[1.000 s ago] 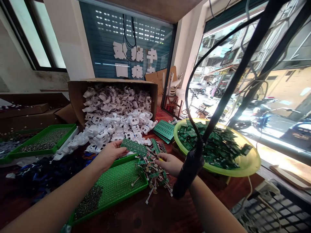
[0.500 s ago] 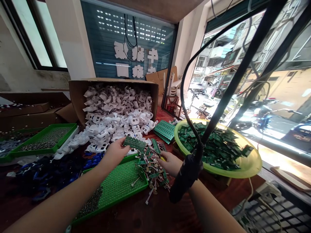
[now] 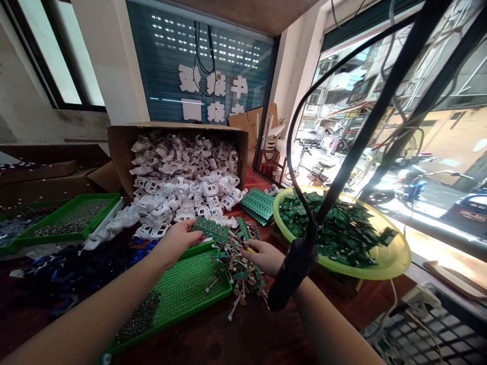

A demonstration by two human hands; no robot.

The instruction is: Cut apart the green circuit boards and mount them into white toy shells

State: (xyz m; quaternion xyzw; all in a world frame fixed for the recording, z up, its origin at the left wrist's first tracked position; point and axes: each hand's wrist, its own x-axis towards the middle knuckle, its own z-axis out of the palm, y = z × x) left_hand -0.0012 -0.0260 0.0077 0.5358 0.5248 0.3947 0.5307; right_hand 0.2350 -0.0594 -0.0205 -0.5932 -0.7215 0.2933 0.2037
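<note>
My left hand (image 3: 183,238) pinches the left end of a green circuit board panel (image 3: 212,230), held above the far edge of a green perforated tray (image 3: 186,284). My right hand (image 3: 266,257) is closed on a slim tool with a yellow handle (image 3: 249,248). Its thin dark shaft reaches to the panel's right end; its exact kind is too small to tell. Beneath the tool lies a heap of small boards with white-plugged wires (image 3: 241,276). Small dark metal parts (image 3: 140,317) fill the tray's near left corner.
A cardboard box (image 3: 122,157) spills white plastic shells (image 3: 190,187). More circuit board panels (image 3: 258,205) lie stacked behind my right hand. To the right stands a yellow basin (image 3: 395,256) of green boards. A black cable-wrapped handle (image 3: 291,276) hangs before my right forearm. Blue parts (image 3: 76,274) lie left.
The panel in my left hand has tipped down slightly and its flat face shows more. My right hand and the tool have shifted a little left. The hanging black handle has swung slightly.
</note>
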